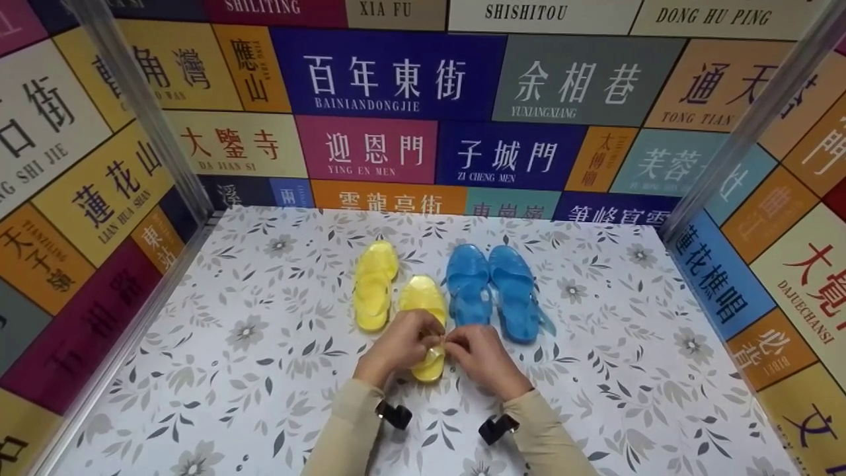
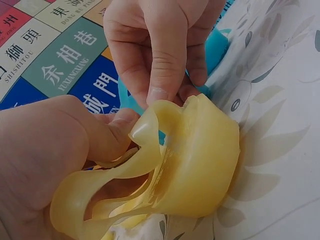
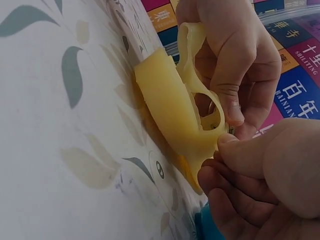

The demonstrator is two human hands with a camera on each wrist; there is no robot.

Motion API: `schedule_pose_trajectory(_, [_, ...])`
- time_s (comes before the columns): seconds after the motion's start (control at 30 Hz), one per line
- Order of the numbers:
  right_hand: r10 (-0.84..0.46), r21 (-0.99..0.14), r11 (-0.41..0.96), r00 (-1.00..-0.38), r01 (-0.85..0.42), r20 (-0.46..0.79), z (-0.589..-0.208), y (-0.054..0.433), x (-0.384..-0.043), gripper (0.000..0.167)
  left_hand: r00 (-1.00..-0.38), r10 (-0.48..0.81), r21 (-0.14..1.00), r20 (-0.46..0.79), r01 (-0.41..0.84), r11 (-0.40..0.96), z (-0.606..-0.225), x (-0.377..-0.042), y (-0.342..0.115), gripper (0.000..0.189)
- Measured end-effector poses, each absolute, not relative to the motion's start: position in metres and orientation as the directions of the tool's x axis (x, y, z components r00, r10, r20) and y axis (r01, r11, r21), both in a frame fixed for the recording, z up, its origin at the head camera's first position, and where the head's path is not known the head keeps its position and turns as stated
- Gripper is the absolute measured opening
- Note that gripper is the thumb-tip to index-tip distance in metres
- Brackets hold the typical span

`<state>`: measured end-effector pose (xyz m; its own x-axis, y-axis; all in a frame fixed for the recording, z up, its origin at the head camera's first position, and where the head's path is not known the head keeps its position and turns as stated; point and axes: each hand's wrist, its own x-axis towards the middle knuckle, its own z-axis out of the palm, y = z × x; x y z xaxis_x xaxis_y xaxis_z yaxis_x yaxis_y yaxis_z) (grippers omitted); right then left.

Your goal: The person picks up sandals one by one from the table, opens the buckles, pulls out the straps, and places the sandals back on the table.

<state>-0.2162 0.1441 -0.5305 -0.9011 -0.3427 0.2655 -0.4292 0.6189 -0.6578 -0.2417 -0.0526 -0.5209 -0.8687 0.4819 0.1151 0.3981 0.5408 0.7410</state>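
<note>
A yellow jelly sandal (image 1: 423, 294) lies on the patterned tabletop, toe pointing away from me. My left hand (image 1: 403, 338) grips the sandal's ankle strap (image 3: 191, 47) with thumb and fingers. From the right, my right hand (image 1: 481, 349) pinches at the same strap, its thumb and fingertip meeting the left fingers over the sandal's side. In the right wrist view a small metallic buckle (image 3: 230, 129) shows between the two thumbs, mostly covered by fingertips. The heel cup (image 2: 210, 155) stands upright in the left wrist view, with the strap looping in front of it.
Another yellow sandal (image 1: 373, 291) lies to the left. Two blue jelly sandals (image 1: 470, 264) lie side by side just right of the worked one, one with a loose strap (image 1: 546, 322). Colourful sign-covered panels (image 1: 390, 76) wall in the white, leaf-patterned table (image 1: 277, 370) at the back and sides.
</note>
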Motion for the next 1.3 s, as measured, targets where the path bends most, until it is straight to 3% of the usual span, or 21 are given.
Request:
schedule_pose_trajectory(0.23, [-0.329,-0.62,0.631,-0.884,-0.467,0.333,-0.532,0.141,-0.216,0.01,-0.848,0.507,0.721,0.153,0.447,0.53,-0.52,-0.242,-0.052,0.013])
schedule_pose_trajectory(0.7, [-0.315,-0.705,0.594,-0.918,-0.388,0.24,-0.527,0.143,-0.216,0.007,-0.876,0.464,0.777,0.129,0.38,0.501,-0.523,-0.244,-0.055,0.019])
schedule_pose_trajectory(1.17, [-0.28,-0.637,0.61,-0.88,-0.471,0.383,-0.535,0.135,-0.215,0.01,-0.849,0.494,0.756,0.187,0.446,0.48,-0.522,-0.245,-0.052,0.011])
schedule_pose_trajectory(1.3, [-0.266,-0.658,0.603,-0.891,-0.452,0.369,-0.536,0.134,-0.214,0.008,-0.847,0.489,0.76,0.21,0.456,0.463,-0.524,-0.245,-0.055,0.01])
